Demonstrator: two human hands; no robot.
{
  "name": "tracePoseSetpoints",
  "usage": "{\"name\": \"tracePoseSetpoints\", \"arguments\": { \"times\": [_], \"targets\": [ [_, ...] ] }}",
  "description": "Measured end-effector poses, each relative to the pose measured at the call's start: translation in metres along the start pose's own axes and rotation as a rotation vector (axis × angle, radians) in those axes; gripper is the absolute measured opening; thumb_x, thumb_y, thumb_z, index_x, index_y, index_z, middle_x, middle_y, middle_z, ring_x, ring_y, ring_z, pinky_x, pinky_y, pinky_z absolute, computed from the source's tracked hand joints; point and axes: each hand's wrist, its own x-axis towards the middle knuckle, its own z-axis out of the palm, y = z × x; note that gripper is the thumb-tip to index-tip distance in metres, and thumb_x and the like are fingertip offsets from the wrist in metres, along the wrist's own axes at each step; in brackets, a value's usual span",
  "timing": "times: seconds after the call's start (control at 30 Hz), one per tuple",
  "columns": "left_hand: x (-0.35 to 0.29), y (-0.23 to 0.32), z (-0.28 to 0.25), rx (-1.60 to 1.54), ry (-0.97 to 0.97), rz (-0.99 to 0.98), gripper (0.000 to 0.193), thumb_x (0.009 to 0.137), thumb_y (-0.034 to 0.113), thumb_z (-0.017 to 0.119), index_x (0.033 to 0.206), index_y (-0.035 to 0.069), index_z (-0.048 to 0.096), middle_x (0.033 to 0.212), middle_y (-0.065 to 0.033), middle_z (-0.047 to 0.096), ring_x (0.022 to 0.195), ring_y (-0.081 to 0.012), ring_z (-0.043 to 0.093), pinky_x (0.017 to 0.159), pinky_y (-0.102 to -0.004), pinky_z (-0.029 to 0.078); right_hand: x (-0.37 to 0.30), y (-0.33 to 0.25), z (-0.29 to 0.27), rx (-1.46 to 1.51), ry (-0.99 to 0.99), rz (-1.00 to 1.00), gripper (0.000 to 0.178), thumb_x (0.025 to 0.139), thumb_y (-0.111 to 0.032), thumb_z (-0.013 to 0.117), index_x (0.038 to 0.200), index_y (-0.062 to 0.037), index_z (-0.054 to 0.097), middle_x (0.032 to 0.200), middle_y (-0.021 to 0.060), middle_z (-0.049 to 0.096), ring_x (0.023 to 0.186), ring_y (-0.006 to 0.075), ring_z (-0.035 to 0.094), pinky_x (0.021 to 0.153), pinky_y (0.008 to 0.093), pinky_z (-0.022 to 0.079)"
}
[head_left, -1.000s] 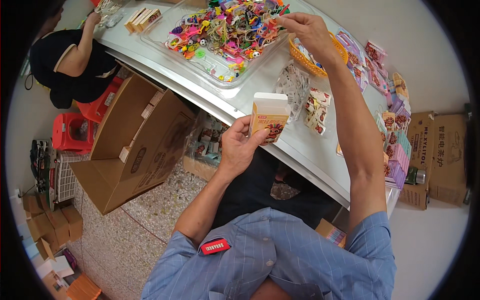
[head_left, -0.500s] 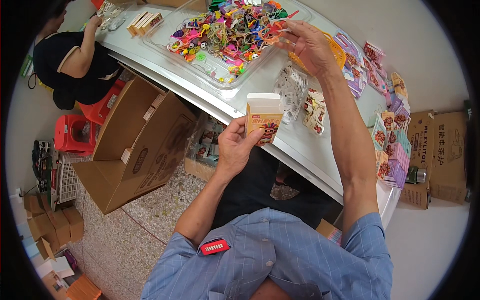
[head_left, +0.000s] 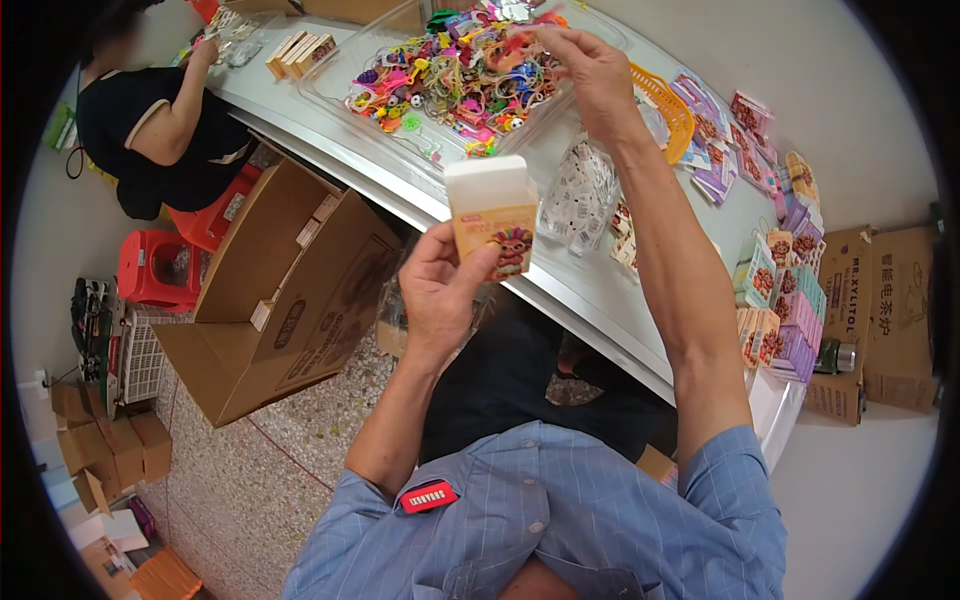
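Note:
My left hand grips a small yellow-orange carton near the table's front edge. The carton stands nearly upright with its white top flap raised; a colourful cartoon figure is printed on its front. My right hand reaches over the clear plastic tray, thumb and fingertips pinched together. Something reddish-pink shows at those fingertips, too blurred to name. Beneath lies a heap of small colourful plastic toys. Beside my right forearm are a clear bag of white packets and some small printed packets, partly covered by the arm.
An orange basket stands behind my right wrist. Purple and pink packs and stacked small cartons line the table's right side. A large open cardboard box and red stools stand left; a co-worker sits at the far left.
My left hand has moved the carton slightly left and up, nearer the tray. The right hand has shifted left over the toys, and the red toy at its fingers is now a blur.

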Motion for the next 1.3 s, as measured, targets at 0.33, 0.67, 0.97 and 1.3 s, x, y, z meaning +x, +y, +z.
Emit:
{"name": "tracePoseSetpoints", "arguments": {
  "times": [0.33,0.67,0.97,1.3],
  "targets": [
    [0.023,0.011,-0.024,-0.124,0.079,0.053,0.028,0.095,0.008,0.067,0.119,-0.004,0.057,0.108,-0.0132,0.07,0.091,-0.0176,0.07,0.077,-0.0323,0.061,-0.004,0.002,0.007,-0.045,0.034,0.037,0.024,0.089,-0.023,0.076,0.103,-0.0036,0.078,0.085,-0.0021,0.071,0.071,0.0044,0.058,0.062,0.0217,0.046],
    [0.097,0.061,-0.011,-0.056,-0.092,0.027,0.031,0.1,0.016,0.058,0.124,-0.002,0.054,0.115,-0.0143,0.067,0.097,-0.0216,0.071,0.073,-0.0347,0.063,-0.006,-0.004,0.009,0.32,0.005,0.15,0.02,0.094,-0.019,0.068,0.108,-0.0067,0.074,0.101,0.0018,0.071,0.083,0.0077,0.061,0.065,0.024,0.049],
    [0.173,0.052,0.002,-0.189,-0.281,-0.235,0.031,0.097,0.023,0.064,0.12,0.001,0.06,0.108,-0.0095,0.069,0.09,-0.0173,0.071,0.068,-0.0296,0.064,-0.013,-0.002,0.02,0.554,-0.07,0.189,0.019,0.098,-0.02,0.064,0.109,-0.0052,0.068,0.106,0.0053,0.072,0.095,0.0156,0.067,0.072,0.0306,0.053],
    [0.191,0.045,-0.005,-0.123,-0.232,-0.311,0.028,0.097,0.025,0.066,0.117,0.005,0.062,0.104,-0.007,0.071,0.085,-0.016,0.072,0.066,-0.028,0.063,-0.01,0.006,0.026,0.096,0.103,-0.113,0.02,0.098,-0.018,0.064,0.11,-0.0015,0.066,0.103,0.0066,0.071,0.092,0.0119,0.067,0.07,0.0267,0.057]
  ]
}}
